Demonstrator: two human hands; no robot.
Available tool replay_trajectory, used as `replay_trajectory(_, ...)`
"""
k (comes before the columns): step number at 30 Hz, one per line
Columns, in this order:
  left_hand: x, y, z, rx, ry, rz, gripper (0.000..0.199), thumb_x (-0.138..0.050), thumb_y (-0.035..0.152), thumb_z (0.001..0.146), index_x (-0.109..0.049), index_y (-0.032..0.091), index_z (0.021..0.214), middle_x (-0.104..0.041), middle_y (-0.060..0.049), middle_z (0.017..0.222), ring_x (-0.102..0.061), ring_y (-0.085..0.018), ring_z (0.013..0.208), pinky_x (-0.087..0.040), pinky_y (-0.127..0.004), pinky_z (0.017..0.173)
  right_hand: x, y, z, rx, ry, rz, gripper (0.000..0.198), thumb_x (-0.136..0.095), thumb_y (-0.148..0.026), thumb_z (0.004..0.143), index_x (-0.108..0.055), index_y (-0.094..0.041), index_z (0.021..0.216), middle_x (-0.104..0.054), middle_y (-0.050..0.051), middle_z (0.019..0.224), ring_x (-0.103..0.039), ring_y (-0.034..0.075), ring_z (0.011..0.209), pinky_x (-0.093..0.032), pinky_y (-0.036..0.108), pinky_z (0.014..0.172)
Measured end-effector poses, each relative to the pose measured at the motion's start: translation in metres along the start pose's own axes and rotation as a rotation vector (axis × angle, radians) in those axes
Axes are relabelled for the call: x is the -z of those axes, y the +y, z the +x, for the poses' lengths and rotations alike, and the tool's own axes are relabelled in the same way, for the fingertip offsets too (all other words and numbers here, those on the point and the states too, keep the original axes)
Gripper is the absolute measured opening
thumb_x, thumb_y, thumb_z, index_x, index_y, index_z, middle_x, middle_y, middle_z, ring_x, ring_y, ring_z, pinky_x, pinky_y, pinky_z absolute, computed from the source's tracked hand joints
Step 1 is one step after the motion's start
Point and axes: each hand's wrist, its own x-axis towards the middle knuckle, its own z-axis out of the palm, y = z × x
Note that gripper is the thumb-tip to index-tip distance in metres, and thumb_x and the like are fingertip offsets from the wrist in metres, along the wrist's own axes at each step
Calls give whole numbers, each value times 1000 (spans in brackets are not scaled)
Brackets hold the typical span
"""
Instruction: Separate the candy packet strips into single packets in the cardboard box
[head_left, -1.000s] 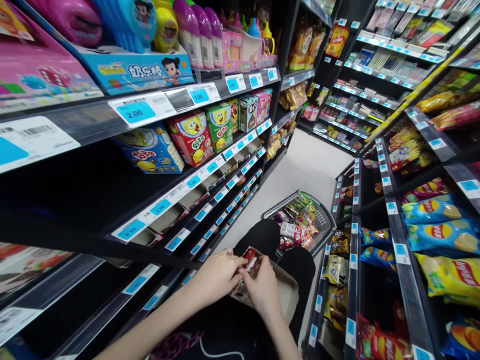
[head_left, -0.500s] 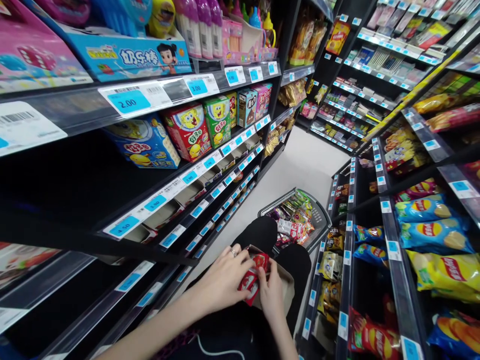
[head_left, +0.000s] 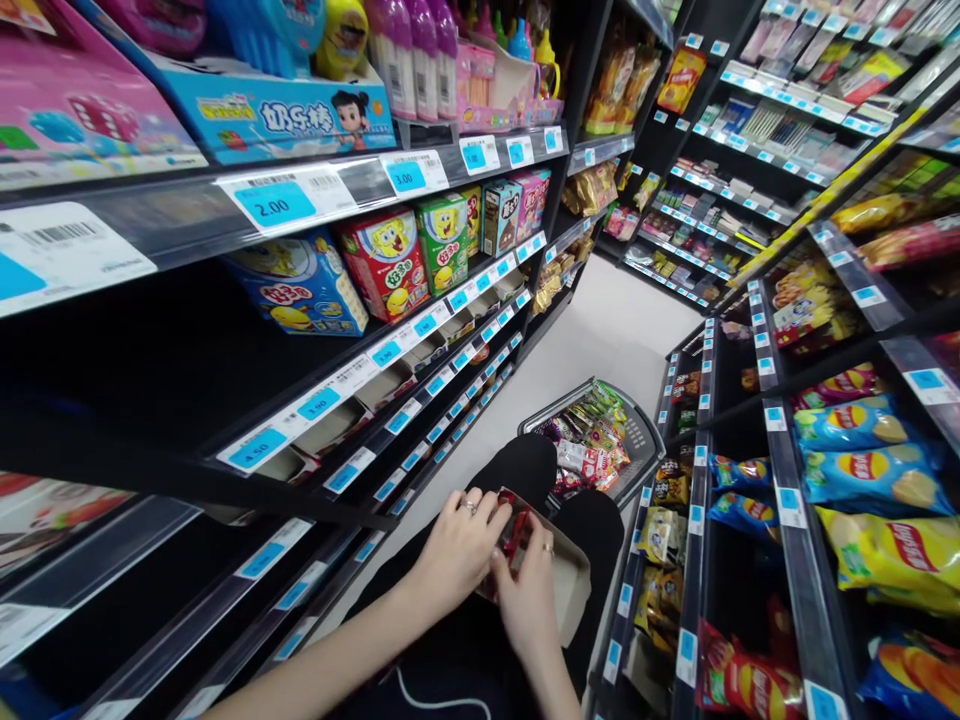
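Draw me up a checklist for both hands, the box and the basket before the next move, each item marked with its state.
1. Left hand at the cardboard box: ok.
2. Right hand at the box: ok.
3. Red packet fully visible: not ok, the hands partly cover it.
4. Firm grip on that packet: cannot tell.
5. Basket upright on the floor: ok.
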Motion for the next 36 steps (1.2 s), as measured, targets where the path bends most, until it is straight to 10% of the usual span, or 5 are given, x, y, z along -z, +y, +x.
replay_trajectory(7, 2, 1, -7, 2, 57, -165, 39, -48, 6, 87, -57, 17, 123, -62, -12, 106, -55, -30, 100, -44, -46, 90, 57, 25, -1, -112, 30, 114, 37, -56, -27, 71, -68, -14, 104, -74, 15, 103, -67, 31, 102, -47, 44, 95)
replay_trajectory(17, 16, 38, 6, 95, -313, -1729, 88, -79, 25, 65, -31, 23, 139, -62, -9, 113, -61, -21, 94, -49, -34, 80, 135, 5, -40, -259, 239, 663, 47, -81, -48, 62, -69, -22, 99, -77, 6, 89, -72, 26, 86, -56, 34, 77)
replay_trajectory(25, 16, 41, 14, 134, -357, -1723, 73, -86, 17, 52, -48, 21, 114, -65, -2, 98, -60, -16, 80, -45, -24, 67, 141, -6, -42, -215, 251, 512, 37, -79, -52, 65, -72, -17, 75, -72, 4, 65, -69, 23, 68, -53, 30, 66)
replay_trajectory(31, 31, 28, 20, -110, -784, -1543, 56, -91, 32, 48, -68, 19, 97, -65, 3, 80, -58, -17, 72, -47, -23, 61, 134, -12, -36, -181, 167, 508, 39, -81, -45, 63, -62, -13, 50, -59, 0, 48, -50, 10, 47, -35, 18, 45)
replay_trajectory(36, 27, 37, 21, 49, -907, -1852, 62, -91, 36, 49, -65, 20, 103, -67, 0, 85, -63, -18, 62, -55, -32, 55, 149, -5, -12, -114, 334, 658, 38, -67, -56, 75, -68, -20, 85, -61, -3, 61, -55, 11, 51, -43, 22, 50)
